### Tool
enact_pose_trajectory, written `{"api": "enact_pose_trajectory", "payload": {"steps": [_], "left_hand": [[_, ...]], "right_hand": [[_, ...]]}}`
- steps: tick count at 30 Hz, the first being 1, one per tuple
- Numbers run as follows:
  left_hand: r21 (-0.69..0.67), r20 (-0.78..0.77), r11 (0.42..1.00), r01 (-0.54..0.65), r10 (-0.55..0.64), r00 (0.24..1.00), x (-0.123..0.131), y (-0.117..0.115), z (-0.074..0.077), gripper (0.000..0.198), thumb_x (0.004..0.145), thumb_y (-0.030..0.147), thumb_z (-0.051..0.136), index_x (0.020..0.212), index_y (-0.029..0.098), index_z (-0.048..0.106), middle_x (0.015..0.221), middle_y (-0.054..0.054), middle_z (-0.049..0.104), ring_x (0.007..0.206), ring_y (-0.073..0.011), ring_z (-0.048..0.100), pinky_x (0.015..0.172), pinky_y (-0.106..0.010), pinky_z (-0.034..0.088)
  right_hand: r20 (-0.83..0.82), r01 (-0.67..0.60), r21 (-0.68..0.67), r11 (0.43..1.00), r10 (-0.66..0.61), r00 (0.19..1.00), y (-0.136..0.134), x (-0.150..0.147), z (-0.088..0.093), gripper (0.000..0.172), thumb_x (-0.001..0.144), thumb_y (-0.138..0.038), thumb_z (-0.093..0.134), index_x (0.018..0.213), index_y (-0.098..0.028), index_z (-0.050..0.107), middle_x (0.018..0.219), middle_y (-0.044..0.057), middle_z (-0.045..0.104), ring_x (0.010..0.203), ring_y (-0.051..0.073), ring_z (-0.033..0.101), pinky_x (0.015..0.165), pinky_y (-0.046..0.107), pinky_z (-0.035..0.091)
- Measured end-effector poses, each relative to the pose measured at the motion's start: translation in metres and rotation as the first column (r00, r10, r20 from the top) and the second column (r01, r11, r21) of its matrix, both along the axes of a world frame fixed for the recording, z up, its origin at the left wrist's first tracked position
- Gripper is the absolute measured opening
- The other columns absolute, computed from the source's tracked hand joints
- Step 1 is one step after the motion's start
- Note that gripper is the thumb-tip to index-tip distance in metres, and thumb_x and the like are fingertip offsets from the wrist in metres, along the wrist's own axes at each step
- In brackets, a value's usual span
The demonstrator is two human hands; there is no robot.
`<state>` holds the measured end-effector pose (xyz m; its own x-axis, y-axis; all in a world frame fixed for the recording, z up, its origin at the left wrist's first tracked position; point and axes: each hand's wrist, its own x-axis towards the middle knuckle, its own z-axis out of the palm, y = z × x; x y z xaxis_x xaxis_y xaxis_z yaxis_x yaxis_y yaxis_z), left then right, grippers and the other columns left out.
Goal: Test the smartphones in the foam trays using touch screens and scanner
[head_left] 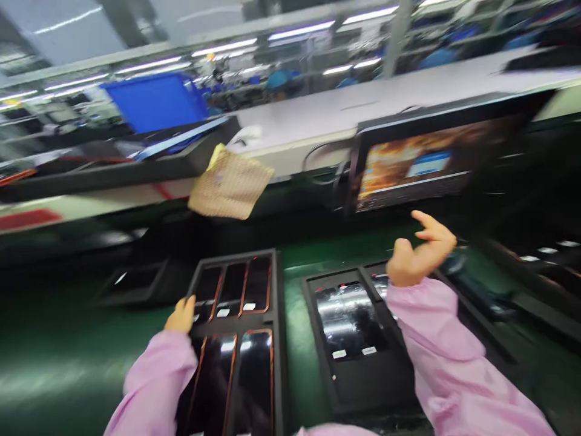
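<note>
Left grip: at left tray, cannot tell if clasped | right grip: released | tray long axis: forward

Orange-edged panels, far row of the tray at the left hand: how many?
3, side by side in the tray: left panel, middle panel, right panel. The left hand may cover part of the left panel.

Glossy green worktop beneath a black tray of dark panels, a second tray just beside it
</note>
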<state>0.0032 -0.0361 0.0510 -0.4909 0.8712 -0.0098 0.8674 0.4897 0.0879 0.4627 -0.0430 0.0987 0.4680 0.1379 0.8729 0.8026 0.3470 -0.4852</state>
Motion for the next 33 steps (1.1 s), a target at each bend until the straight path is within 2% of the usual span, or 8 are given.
{"api": "enact_pose_trajectory", "payload": {"steps": [3, 7, 11, 14, 16, 18, 22, 33], "left_hand": [[-0.071, 0.06, 0.997, -0.027, 0.031, 0.998, -0.002, 0.0, -0.01, 0.051, 0.084, 0.042, 0.028, 0.124, 0.016, 0.045, 0.106, -0.01, 0.066, 0.093, -0.0205, 0.063, 0.078, -0.03, 0.047], [-0.028, 0.06, 0.998, 0.055, -0.053, 0.997, -0.017, -0.006, -0.038, 0.056, 0.083, 0.047, 0.034, 0.134, 0.023, 0.031, 0.138, -0.008, 0.04, 0.122, -0.0174, 0.042, 0.097, -0.029, 0.035], [-0.067, -0.029, 0.97, 0.234, -0.236, 0.971, -0.008, -0.001, -0.045, 0.066, 0.075, 0.062, 0.037, 0.13, 0.025, 0.039, 0.146, -0.013, 0.024, 0.129, -0.0305, 0.028, 0.1, -0.047, 0.028], [-0.125, -0.003, 0.977, 0.174, -0.175, 0.984, 0.002, 0.017, -0.045, 0.078, 0.069, 0.067, 0.04, 0.134, 0.024, 0.032, 0.147, -0.014, 0.018, 0.12, -0.0361, 0.037, 0.091, -0.046, 0.036], [-0.145, 0.007, 0.977, 0.155, -0.156, 0.988, 0.005, 0.03, -0.045, 0.079, 0.069, 0.064, 0.041, 0.135, 0.022, 0.029, 0.148, -0.015, 0.016, 0.116, -0.0368, 0.04, 0.088, -0.045, 0.037], [-0.144, 0.003, 0.975, 0.171, -0.172, 0.985, 0.006, 0.041, -0.046, 0.08, 0.068, 0.06, 0.043, 0.135, 0.019, 0.028, 0.147, -0.017, 0.016, 0.114, -0.0371, 0.041, 0.086, -0.045, 0.037], [-0.109, 0.014, 0.972, 0.207, -0.206, 0.978, 0.006, 0.049, -0.049, 0.081, 0.064, 0.057, 0.049, 0.133, 0.018, 0.03, 0.145, -0.019, 0.021, 0.11, -0.0361, 0.043, 0.085, -0.044, 0.036], [-0.013, 0.097, 0.972, 0.233, -0.231, 0.968, 0.004, 0.045, -0.054, 0.075, 0.068, 0.052, 0.047, 0.132, 0.015, 0.031, 0.146, -0.02, 0.018, 0.119, -0.0404, 0.035, 0.092, -0.051, 0.031]], "right_hand": [[0.0, -0.127, -0.172, 0.977, 0.129, 0.992, -0.013, -0.031, -0.022, 0.01, 0.07, -0.021, 0.045, 0.079, -0.023, 0.042, 0.102, 0.009, 0.061, 0.098, 0.026, 0.053, 0.085, 0.047, 0.038], [0.151, -0.264, -0.511, 0.818, 0.388, 0.909, -0.018, -0.091, -0.052, 0.015, 0.076, -0.033, 0.046, 0.078, -0.021, 0.055, 0.106, 0.01, 0.06, 0.102, 0.026, 0.052, 0.09, 0.047, 0.035], [0.12, -0.218, -0.82, 0.529, 0.532, 0.838, -0.01, -0.166, -0.077, 0.032, 0.076, -0.047, 0.049, 0.088, -0.021, 0.063, 0.125, 0.01, 0.049, 0.114, 0.03, 0.04, 0.09, 0.051, 0.032], [0.055, -0.081, -0.965, 0.25, 0.494, 0.868, 0.001, -0.219, -0.09, 0.046, 0.074, -0.054, 0.049, 0.09, -0.014, 0.065, 0.134, 0.018, 0.039, 0.12, 0.036, 0.032, 0.09, 0.058, 0.028], [0.04, -0.018, -0.99, 0.139, 0.4, 0.916, 0.009, -0.245, -0.098, 0.05, 0.074, -0.054, 0.05, 0.086, -0.008, 0.065, 0.133, 0.024, 0.037, 0.121, 0.039, 0.03, 0.089, 0.06, 0.027], [0.062, 0.02, -0.989, 0.147, 0.289, 0.955, 0.016, -0.261, -0.106, 0.049, 0.074, -0.051, 0.051, 0.086, -0.005, 0.065, 0.13, 0.028, 0.038, 0.121, 0.039, 0.029, 0.089, 0.061, 0.027], [0.09, 0.051, -0.96, 0.275, 0.133, 0.987, 0.027, -0.268, -0.123, 0.045, 0.074, -0.049, 0.05, 0.081, -0.007, 0.065, 0.124, 0.029, 0.042, 0.118, 0.041, 0.03, 0.085, 0.062, 0.027], [0.002, -0.013, -0.957, 0.289, 0.051, 0.999, 0.029, -0.261, -0.131, 0.041, 0.069, -0.048, 0.057, 0.082, -0.011, 0.067, 0.131, 0.021, 0.039, 0.121, 0.037, 0.026, 0.091, 0.057, 0.025]]}}
